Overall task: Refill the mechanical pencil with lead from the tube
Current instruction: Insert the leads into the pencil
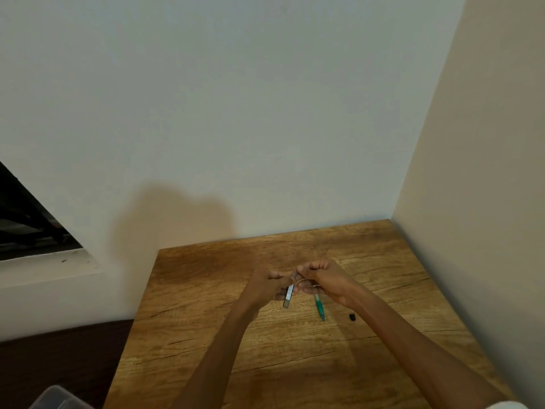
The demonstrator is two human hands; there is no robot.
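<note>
Above the wooden table [206,320], my left hand [267,286] grips a slim grey lead tube [288,296] that hangs down and slightly left from its fingers. My right hand [323,278] holds a green mechanical pencil [319,307], whose tip points down toward the table. The fingertips of both hands meet at the top ends of the tube and the pencil. The pencil's upper end is hidden inside my right hand. Any lead between the fingers is too thin to make out.
A small black piece [352,317], perhaps a cap, lies on the table just right of the pencil tip. Walls close off the table at the back and on the right. A clear plastic box corner [56,398] shows at the lower left, beside the table.
</note>
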